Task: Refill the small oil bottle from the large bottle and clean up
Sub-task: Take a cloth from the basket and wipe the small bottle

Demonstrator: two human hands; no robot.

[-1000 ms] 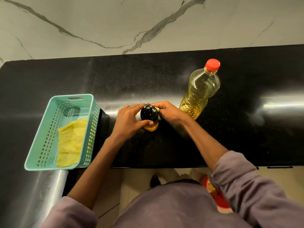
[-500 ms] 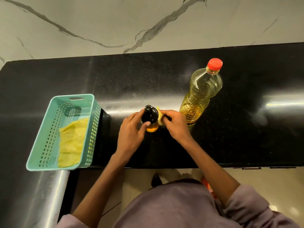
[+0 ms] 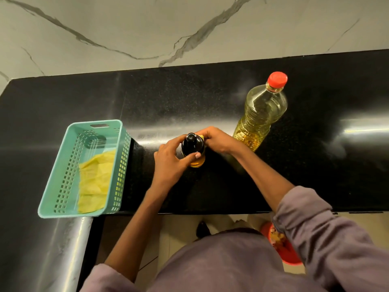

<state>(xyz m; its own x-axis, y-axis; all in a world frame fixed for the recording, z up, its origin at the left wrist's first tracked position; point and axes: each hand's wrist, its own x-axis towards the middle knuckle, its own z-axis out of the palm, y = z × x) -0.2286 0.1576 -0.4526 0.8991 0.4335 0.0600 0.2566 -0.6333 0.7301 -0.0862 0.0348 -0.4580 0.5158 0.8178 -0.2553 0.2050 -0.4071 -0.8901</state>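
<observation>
The small oil bottle (image 3: 192, 144), dark-topped with amber oil showing at its base, stands on the black counter (image 3: 210, 98) in front of me. My left hand (image 3: 170, 163) grips it from the left, thumb across its near side. My right hand (image 3: 219, 140) pinches a small yellow cloth (image 3: 202, 136) against the bottle's far right shoulder. The large clear oil bottle (image 3: 259, 114) stands upright to the right with its red cap (image 3: 277, 78) on, just behind my right wrist.
A teal perforated basket (image 3: 95, 123) sits at the counter's left front edge with a folded yellow cloth (image 3: 95, 180) inside. The marble wall runs behind the counter. A red container (image 3: 280, 245) is on the floor below the counter edge.
My right hand slid the yellow cloth around the small bottle's right side and back toward its far shoulder. My left hand kept its hold on the bottle.
</observation>
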